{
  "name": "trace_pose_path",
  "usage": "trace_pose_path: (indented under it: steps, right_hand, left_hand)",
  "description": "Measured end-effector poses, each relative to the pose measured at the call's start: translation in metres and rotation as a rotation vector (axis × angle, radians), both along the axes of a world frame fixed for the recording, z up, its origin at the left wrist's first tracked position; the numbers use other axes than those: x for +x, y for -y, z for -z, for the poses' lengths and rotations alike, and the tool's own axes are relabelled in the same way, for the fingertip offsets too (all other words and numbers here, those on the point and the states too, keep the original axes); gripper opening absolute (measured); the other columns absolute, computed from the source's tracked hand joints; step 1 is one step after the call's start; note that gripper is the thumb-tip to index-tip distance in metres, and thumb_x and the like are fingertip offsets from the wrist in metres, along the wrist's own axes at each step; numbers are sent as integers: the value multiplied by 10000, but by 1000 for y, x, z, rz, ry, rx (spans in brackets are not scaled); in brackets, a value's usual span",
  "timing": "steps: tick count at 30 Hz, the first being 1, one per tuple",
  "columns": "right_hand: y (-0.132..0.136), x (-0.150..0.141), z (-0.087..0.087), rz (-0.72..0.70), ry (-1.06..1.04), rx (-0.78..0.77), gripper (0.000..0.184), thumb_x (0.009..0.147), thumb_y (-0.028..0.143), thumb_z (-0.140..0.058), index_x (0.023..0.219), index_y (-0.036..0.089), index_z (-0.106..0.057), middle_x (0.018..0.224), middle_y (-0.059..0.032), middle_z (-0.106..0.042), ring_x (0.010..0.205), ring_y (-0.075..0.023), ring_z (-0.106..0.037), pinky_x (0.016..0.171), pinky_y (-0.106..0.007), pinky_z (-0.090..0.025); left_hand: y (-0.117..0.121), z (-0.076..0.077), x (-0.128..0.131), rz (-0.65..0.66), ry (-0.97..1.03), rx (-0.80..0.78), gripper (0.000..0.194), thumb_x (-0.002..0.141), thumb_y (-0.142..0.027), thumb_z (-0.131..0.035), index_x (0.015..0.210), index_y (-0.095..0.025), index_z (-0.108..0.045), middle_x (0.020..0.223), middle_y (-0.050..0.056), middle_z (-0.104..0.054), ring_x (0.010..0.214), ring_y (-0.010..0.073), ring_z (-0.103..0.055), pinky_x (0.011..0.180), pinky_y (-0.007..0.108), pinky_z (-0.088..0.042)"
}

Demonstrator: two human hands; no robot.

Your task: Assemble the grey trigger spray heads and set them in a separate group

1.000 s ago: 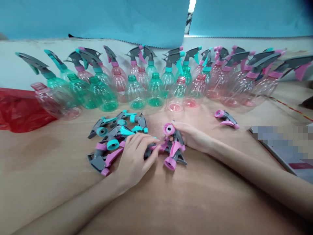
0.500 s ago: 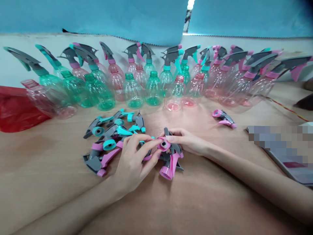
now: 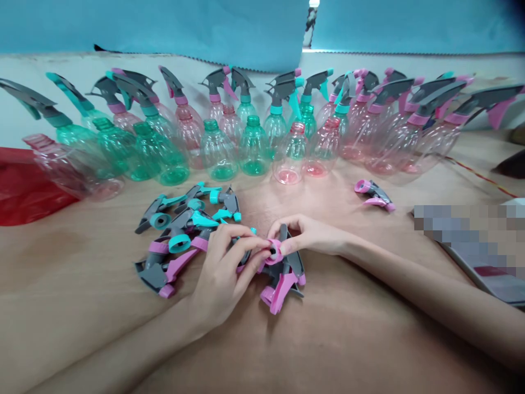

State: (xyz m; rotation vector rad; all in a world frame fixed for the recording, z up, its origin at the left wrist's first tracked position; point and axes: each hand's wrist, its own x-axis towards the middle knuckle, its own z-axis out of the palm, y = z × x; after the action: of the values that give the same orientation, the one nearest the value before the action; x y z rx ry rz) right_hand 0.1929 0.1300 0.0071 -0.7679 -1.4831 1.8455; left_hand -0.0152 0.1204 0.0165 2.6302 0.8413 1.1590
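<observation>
Between my hands is a grey spray trigger head with a pink screw collar (image 3: 275, 259), its round opening facing me. My left hand (image 3: 223, 268) pinches the collar's left side between thumb and fingers. From the other side, my right hand (image 3: 309, 235) grips the same trigger head, thumb on the collar. Another grey and pink trigger head (image 3: 281, 293) lies just below it, partly hidden. Left of my left hand sits a pile of trigger heads with turquoise collars (image 3: 179, 243), and a pink-collared trigger head (image 3: 158, 273) rests at its near edge.
Across the back stand several clear green bottles (image 3: 253, 148) and pink bottles (image 3: 289, 156), some topped with trigger heads, others uncapped. A lone pink trigger head (image 3: 374, 195) lies to the right. A flat grey-edged object (image 3: 479, 268), partly blurred, is at far right; a red bag (image 3: 33, 186) at far left.
My left fingers have come onto the pink collar and now pinch it with my right hand. The collar has come lower and turned toward me. The view has shifted slightly.
</observation>
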Motion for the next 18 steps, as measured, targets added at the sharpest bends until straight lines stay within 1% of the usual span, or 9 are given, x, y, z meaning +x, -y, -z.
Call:
trace_pose_path:
  steps: [4, 8, 12, 15, 18]
  right_hand:
    - [0, 1, -4, -21, 48, 42, 206, 707, 224, -726, 892, 192, -641, 810, 42, -667, 744, -71, -617, 721, -201, -485]
    - [0, 0, -5, -12, 87, 54, 217, 696, 214, -737, 887, 191, -636, 813, 46, -661, 739, -65, -614, 709, -186, -483]
    - [1, 0, -3, -11, 85, 25, 211, 684, 218, -747, 853, 178, -626, 795, 39, -673, 715, -72, -626, 677, -192, -493]
    - [2, -1, -1, 25, 58, -4, 205, 675, 221, -754, 815, 166, -614, 776, 33, -675, 706, -79, -632, 666, -200, -495]
    - [2, -2, 1, 50, 45, 3, 204, 678, 225, -753, 797, 162, -599, 784, 26, -673, 718, -81, -629, 663, -200, -486]
  left_hand:
    - [-2, 1, -1, 16, -10, -21, 46, 861, -169, -566, 902, -191, -561, 913, 36, -507, 863, 171, -521, 748, 319, -457]
    - [-2, 1, -1, 40, -44, -32, 17, 877, -182, -541, 871, -194, -553, 897, 32, -507, 844, 172, -519, 748, 327, -441]
    - [-2, 0, -1, 76, -96, -27, 46, 888, -182, -525, 859, -185, -560, 890, 30, -512, 838, 166, -513, 752, 315, -418]
    - [-4, -2, -2, 88, -119, -18, 45, 887, -181, -530, 876, -184, -574, 899, 28, -520, 848, 160, -510, 759, 308, -399]
    - [-7, -4, -3, 108, -135, -15, 49, 880, -186, -551, 906, -194, -592, 881, 13, -549, 817, 148, -510, 726, 299, -367]
